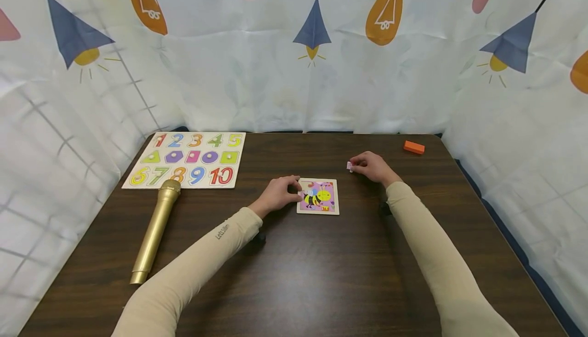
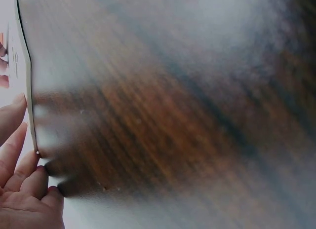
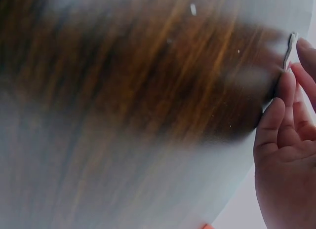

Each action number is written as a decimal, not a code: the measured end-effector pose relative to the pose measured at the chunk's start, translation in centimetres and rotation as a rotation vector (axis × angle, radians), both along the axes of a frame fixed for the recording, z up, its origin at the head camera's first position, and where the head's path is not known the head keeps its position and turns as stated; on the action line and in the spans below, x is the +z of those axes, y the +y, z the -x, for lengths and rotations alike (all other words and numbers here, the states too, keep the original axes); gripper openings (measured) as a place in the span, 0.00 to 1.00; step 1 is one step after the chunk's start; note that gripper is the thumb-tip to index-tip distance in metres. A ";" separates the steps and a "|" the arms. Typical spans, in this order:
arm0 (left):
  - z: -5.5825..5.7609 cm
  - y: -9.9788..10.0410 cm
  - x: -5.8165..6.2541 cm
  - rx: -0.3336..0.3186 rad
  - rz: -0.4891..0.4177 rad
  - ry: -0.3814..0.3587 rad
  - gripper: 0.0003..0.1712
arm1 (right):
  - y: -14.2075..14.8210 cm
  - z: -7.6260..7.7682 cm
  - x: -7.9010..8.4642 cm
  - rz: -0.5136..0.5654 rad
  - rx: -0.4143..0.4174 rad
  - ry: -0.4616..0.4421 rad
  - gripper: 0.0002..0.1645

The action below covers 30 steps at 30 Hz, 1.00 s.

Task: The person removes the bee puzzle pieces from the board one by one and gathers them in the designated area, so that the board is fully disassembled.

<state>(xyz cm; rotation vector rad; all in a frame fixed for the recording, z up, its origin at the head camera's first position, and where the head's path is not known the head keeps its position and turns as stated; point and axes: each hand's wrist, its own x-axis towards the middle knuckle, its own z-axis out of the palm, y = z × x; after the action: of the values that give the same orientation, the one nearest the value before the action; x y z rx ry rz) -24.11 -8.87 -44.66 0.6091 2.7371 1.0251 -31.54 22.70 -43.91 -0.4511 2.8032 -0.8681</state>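
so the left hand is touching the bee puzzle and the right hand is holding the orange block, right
Not quite: the right hand is holding a small pinkish piece. The orange block lies apart from it, as the head view shows. The left hand is touching the bee puzzle, as you say.
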 end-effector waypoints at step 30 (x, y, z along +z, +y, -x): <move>-0.1 -0.1 0.0 0.004 0.006 0.007 0.11 | -0.2 0.1 -0.1 -0.012 0.012 0.003 0.23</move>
<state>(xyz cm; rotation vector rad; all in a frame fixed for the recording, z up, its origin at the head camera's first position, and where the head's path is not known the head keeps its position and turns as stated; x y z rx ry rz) -24.03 -8.94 -44.64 0.6082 2.7471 1.0176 -31.62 22.50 -44.06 -0.4681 2.8040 -0.8485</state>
